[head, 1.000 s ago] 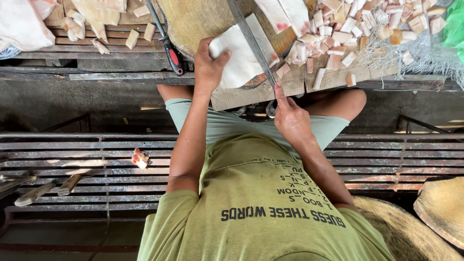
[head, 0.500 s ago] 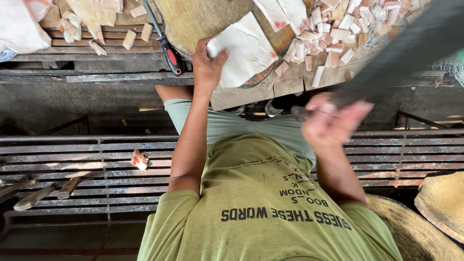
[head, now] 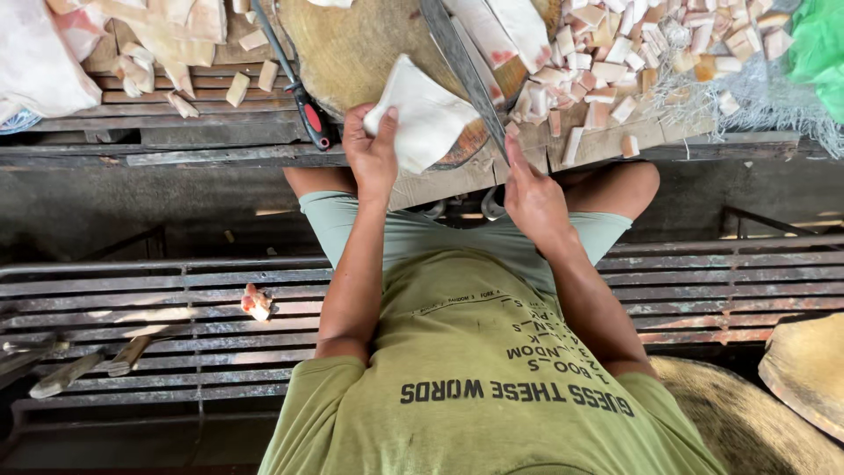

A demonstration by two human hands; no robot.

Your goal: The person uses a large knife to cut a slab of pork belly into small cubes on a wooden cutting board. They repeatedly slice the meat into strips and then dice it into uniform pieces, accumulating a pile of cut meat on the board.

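My left hand (head: 371, 151) grips the near edge of a pale white slab (head: 431, 116) and presses it on a round wooden chopping block (head: 347, 53). My right hand (head: 530, 195) is closed on the handle of a long, heavy knife (head: 459, 63). Its blade lies across the block just right of the slab. More white slabs (head: 514, 26) rest at the far side of the block. A heap of small cut pieces (head: 629, 54) lies on the boards to the right.
A red-handled tool (head: 303, 98) lies left of the block, with loose pieces and a white bag (head: 35, 62) beyond it. A green bag (head: 818, 44) is at the far right. A metal grate (head: 132, 308) below carries a scrap (head: 257, 302). Another wooden block (head: 809, 369) sits at the lower right.
My right hand swung the knife up and to the right half a second ago, and has brought it back down beside the slab. My left hand kept hold of the slab.
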